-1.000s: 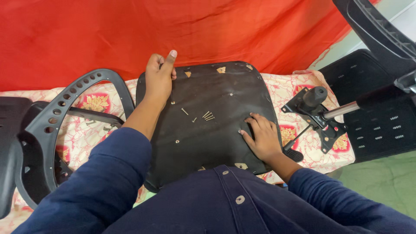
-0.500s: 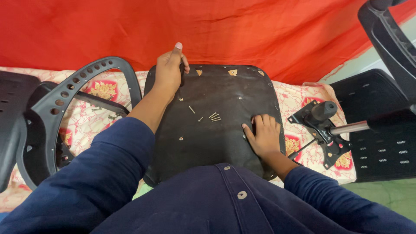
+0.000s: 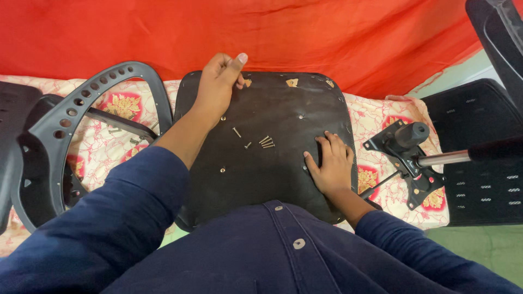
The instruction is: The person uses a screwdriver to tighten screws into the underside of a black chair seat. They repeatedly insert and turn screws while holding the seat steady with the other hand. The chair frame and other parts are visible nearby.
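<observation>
An upturned black chair seat pan [image 3: 272,174] lies in front of me on a patterned cloth. My left hand [image 3: 218,87] grips its far left edge, thumb up over the rim. Flat on the seat's right side rests my right hand [image 3: 329,163], fingers spread and holding nothing. Several loose screws [image 3: 261,141] lie on the seat between the two hands, and a few more are set into the seat surface.
A black perforated chair armrest frame [image 3: 81,120] lies at the left. At the right sit a black metal tilt mechanism [image 3: 406,149] with a lever and a black mesh chair back [image 3: 479,163]. Red fabric [image 3: 299,32] hangs behind.
My view has shifted slightly; the left hand has slid a little along the seat's far edge. The right hand stays flat on the seat.
</observation>
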